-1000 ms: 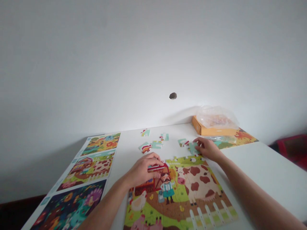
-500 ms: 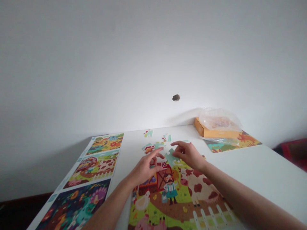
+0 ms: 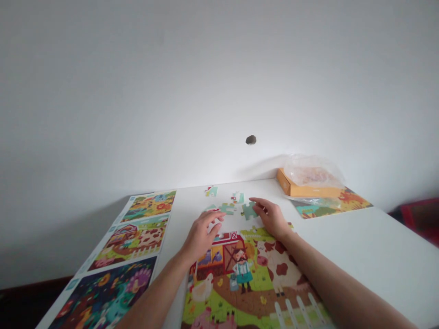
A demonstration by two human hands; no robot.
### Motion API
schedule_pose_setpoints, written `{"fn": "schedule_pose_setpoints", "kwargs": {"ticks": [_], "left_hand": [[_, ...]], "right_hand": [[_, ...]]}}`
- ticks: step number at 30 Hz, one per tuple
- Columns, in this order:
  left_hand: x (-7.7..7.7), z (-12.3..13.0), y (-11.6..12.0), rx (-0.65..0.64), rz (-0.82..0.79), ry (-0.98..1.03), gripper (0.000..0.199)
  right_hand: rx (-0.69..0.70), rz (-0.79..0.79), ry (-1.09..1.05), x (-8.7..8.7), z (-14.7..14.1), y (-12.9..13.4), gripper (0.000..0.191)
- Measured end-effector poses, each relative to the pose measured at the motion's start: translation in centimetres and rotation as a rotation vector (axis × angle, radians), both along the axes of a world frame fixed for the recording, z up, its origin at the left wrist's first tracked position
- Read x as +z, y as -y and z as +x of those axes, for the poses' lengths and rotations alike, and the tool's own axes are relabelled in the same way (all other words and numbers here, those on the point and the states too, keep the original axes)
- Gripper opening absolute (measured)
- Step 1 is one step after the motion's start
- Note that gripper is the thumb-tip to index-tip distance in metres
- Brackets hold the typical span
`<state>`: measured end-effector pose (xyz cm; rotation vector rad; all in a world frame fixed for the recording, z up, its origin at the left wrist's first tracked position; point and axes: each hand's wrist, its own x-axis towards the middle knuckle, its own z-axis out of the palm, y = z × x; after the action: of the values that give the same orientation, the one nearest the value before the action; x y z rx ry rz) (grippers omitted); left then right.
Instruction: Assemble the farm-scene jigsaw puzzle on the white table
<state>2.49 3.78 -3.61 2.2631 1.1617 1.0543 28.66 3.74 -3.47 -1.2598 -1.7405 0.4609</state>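
A partly assembled farm jigsaw puzzle (image 3: 240,288) lies in front of me, showing a farmer, a cow, a barn and a fence. Just beyond its top edge, my right hand (image 3: 272,219) grips the right side of a pale green puzzle piece (image 3: 248,211), which sits apart from the assembled part. My left hand (image 3: 202,233) hovers at the puzzle's upper left corner, thumb and fingers apart. Under its fingertips a red and green piece (image 3: 211,209) is partly hidden. Another pale green piece (image 3: 227,209) lies between the hands.
Farther back are two loose pieces, one with a red edge (image 3: 211,191) and one mint-coloured (image 3: 238,197). A sheet of printed pictures (image 3: 137,237) runs along the left. At back right, an orange box (image 3: 308,188) under a plastic bag (image 3: 312,169) stands on another picture (image 3: 356,203).
My right hand has shifted the pale green piece away from the puzzle's top edge, toward the wall. My left hand has moved left and slightly nearer, over the red piece.
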Motion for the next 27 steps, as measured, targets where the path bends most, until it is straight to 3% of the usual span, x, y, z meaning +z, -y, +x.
{"fn": "schedule_pose_setpoints", "kwargs": {"ticks": [5,11,15,20,27], "left_hand": [[0.1,0.3,0.3,-0.1,0.106,-0.047,0.045],[-0.3,1.0,1.1,-0.145,0.066,-0.106,0.062],[-0.5,1.1,1.1,-0.145,0.031,-0.09,0.058],[-0.4,1.1,0.9,-0.078,0.009,-0.061,0.055],[-0.2,1.2,0.8,-0.05,-0.002,-0.066,0.049]], "right_hand": [[0.198,0.089,0.12,1.1,-1.4,0.9,0.032],[0.325,0.157,0.218,1.4,-2.4,1.4,0.017],[0.441,0.135,0.263,1.4,-2.4,1.5,0.034],[0.348,-0.036,0.144,1.0,-2.1,1.5,0.045],[0.239,-0.13,0.082,0.6,-2.2,1.0,0.028]]}}
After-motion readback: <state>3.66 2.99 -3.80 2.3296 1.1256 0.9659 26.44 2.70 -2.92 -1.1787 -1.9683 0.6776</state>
